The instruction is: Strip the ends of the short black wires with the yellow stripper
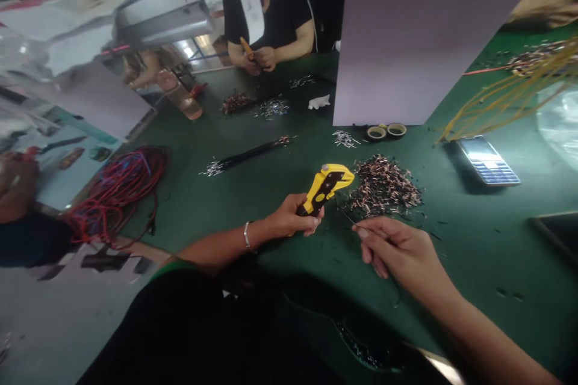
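Note:
My left hand (298, 215) is wrapped round the handles of a yellow and black wire stripper (323, 189), its head pointing up and to the right. To the right, my right hand (388, 243) pinches a thin dark wire (348, 218) between thumb and fingertips. The wire's upper end points toward the tool's jaws but looks apart from them. Just beyond both hands lies a heap of short copper and black wire scraps (386, 185). Farther back, a bundle of black wires (248, 154) with bright metal ends rests on the green table (180, 192).
A phone (488, 159) and yellow wires (510, 99) lie at right. Two tape rolls (386, 131) and small metal terminals (345, 139) sit before a pale partition (406, 36). Red and blue cables (121, 192) are coiled at left. Across the table, a co-worker's hands (259, 60) hold an orange-handled tool.

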`<state>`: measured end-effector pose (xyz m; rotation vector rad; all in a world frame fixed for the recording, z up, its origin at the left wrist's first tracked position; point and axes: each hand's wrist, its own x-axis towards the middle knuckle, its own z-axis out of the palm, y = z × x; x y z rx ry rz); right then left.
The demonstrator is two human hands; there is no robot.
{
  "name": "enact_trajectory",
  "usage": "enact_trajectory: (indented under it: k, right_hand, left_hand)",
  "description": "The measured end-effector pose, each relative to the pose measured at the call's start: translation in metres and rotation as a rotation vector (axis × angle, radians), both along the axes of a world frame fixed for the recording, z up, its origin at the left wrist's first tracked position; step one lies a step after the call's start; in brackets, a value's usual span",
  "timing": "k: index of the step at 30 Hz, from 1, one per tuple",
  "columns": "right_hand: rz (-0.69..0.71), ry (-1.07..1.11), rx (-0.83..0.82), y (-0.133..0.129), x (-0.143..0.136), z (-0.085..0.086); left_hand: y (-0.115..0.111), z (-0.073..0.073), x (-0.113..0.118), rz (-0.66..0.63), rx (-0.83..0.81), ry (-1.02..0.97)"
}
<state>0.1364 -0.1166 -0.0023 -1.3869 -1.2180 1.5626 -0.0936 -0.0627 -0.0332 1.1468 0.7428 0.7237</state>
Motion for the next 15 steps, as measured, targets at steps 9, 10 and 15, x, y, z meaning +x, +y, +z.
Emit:
enact_trajectory:
  k: [9, 10, 15]
  right_hand:
    - [-0.098, -0.017, 0.041, 0.003, 0.001, 0.000]
    - [-0.124, 0.001, 0.057, 0.004, 0.001, 0.001]
    - [-0.158, 0.039, 0.078, 0.006, 0.002, 0.005]
  left_hand:
    - [-0.002, 0.005, -0.001, 0.143, 0.158, -0.127]
    - [0.000, 0.008, -0.003, 0.194, 0.198, -0.146]
    - [0.018, 0.028, -0.012, 0.440, 0.236, -0.288]
